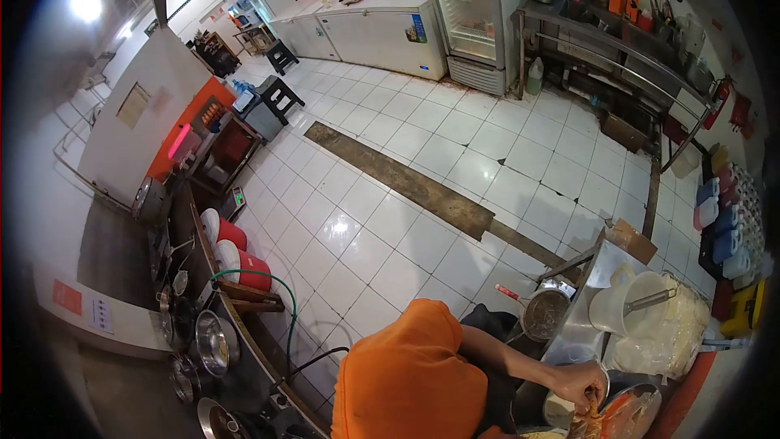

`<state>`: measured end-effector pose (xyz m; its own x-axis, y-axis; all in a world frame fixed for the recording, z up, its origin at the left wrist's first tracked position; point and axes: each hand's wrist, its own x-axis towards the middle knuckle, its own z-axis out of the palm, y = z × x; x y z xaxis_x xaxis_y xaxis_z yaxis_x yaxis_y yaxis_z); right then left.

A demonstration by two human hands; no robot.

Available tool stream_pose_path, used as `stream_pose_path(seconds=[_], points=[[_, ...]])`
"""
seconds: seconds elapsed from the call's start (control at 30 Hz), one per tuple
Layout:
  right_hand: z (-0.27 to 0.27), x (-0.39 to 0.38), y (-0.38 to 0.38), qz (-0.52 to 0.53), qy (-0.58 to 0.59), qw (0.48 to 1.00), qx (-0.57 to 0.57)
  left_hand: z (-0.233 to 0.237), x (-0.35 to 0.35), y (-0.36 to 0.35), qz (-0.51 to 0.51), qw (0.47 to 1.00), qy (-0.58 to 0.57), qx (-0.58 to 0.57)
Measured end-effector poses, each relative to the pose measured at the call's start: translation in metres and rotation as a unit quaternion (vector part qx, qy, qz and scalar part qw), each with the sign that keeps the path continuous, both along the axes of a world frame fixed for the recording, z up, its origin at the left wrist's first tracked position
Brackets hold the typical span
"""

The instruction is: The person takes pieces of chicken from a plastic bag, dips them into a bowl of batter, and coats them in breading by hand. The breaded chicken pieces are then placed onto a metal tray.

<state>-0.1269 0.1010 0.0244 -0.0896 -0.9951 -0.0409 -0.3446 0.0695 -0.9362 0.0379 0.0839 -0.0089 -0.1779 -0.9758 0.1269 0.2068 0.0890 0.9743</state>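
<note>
My left hand (582,384) reaches in from an orange sleeve (410,370) at the lower right. Its fingers are bent down and closed on something brownish that I cannot make out, at the rim of a metal bowl. Right beside the fingers is a round container (638,410) with orange-red contents. A pale block-like item (559,408) lies just below the wrist. My right hand does not show; the bottom edge cuts off that side.
A pan (546,314), a white tub (630,302) with a strainer handle and plastic bags (662,349) stand near the hand. Bowls (217,343) and red-and-white coolers (244,267) are on the left. Freezers (382,36), a glass-door fridge (467,12) and a sink counter (605,28) line the back.
</note>
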Motion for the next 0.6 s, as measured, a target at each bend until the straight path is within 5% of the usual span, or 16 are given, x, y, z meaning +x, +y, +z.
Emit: stream_pose_path(seconds=[0.2, 0.37, 0.47, 0.6], points=[[-0.001, -0.009, 0.006, -0.011, -0.002, 1.0, -0.004, 0.003, -0.003, -0.004, 0.006, 1.0, 0.011, -0.001], [0.0, -0.059, 0.022, -0.031, 0.004, 1.0, 0.001, -0.001, -0.015, -0.018, 0.005, 0.99, -0.043, -0.133], [0.022, -0.072, 0.042, -0.037, 0.08, 0.995, 0.057, 0.019, -0.005, -0.027, -0.125, 0.986, -0.074, -0.08], [-0.017, -0.092, 0.081, -0.166, -0.083, 0.983, -0.013, 0.029, -0.01, -0.038, -0.236, 0.953, -0.184, -0.042]])
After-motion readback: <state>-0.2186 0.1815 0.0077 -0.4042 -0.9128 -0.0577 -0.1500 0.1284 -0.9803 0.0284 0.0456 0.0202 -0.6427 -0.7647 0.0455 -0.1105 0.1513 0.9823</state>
